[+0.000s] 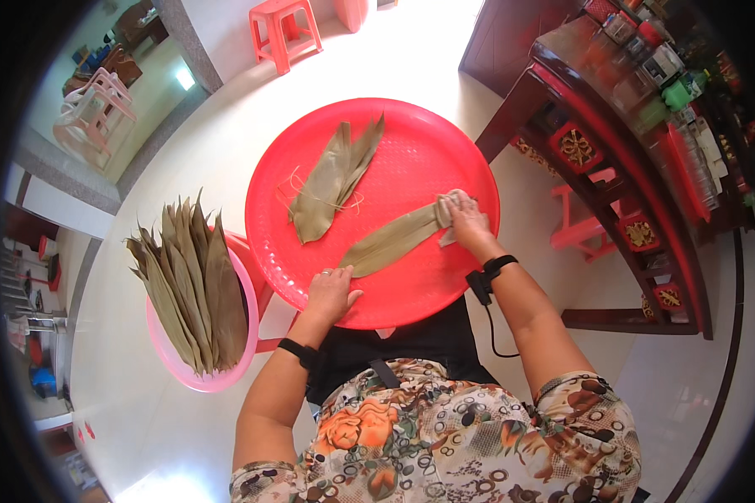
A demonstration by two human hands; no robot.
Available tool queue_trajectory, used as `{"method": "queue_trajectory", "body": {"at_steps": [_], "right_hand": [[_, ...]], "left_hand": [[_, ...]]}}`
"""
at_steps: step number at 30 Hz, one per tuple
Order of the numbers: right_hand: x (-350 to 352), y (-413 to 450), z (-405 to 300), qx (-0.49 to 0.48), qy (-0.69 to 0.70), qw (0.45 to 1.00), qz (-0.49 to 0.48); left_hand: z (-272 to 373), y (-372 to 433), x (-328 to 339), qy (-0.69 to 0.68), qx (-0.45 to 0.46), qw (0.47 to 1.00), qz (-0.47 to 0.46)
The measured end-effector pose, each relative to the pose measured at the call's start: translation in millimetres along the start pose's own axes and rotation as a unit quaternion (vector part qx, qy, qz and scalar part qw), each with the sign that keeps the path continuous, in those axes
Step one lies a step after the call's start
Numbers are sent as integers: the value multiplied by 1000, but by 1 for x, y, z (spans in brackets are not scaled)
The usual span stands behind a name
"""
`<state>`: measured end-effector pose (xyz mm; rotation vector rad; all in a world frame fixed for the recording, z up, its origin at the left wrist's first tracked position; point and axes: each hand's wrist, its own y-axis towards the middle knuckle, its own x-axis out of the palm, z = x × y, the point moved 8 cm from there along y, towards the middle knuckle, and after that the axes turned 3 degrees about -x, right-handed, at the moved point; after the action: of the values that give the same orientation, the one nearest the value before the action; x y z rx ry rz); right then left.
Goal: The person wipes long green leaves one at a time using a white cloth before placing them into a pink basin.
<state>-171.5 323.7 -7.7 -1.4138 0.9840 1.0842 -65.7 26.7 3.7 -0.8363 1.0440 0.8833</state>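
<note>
A long dried leaf (396, 239), olive-brown and probably bamboo, lies flat and slanted across a round red plastic tray (415, 289). My left hand (332, 294), with a ring on one finger, holds the leaf's lower left end at the tray's near rim. Over the upper right end, my right hand (470, 220) presses a crumpled pale cloth (445, 210) against the leaf. Farther up the tray rests a small stack of similar leaves (327, 188), with thin pale strings (299, 188) loosely about it. What lies under the cloth is hidden.
To the left, a pink basin (158, 339) holds a thick bundle of upright leaves (195, 283). A red plastic stool (283, 31) stands beyond the tray. On the right is a dark carved wooden cabinet (604, 113) with bottles and boxes on top. A cable (497, 342) hangs from my right wrist strap.
</note>
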Motion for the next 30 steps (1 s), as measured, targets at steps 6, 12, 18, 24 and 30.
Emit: {"method": "queue_trajectory", "body": {"at_steps": [6,12,18,24,30], "right_hand": [[-6,-5,16,28,13,1000,4],[-15,-16,5,15,17,1000,-11],[-3,-18,20,-32,4,999,41],[-26,-22,6,-15,28,999,41],[-51,-19,26,37,150,987,43]], "left_hand": [[-3,24,-1,38,6,996,79],[-20,33,4,46,24,992,119],[-19,22,-15,18,45,988,145],[-45,-24,-43,3,35,989,147],[-110,-46,-55,-261,-132,941,172]]}}
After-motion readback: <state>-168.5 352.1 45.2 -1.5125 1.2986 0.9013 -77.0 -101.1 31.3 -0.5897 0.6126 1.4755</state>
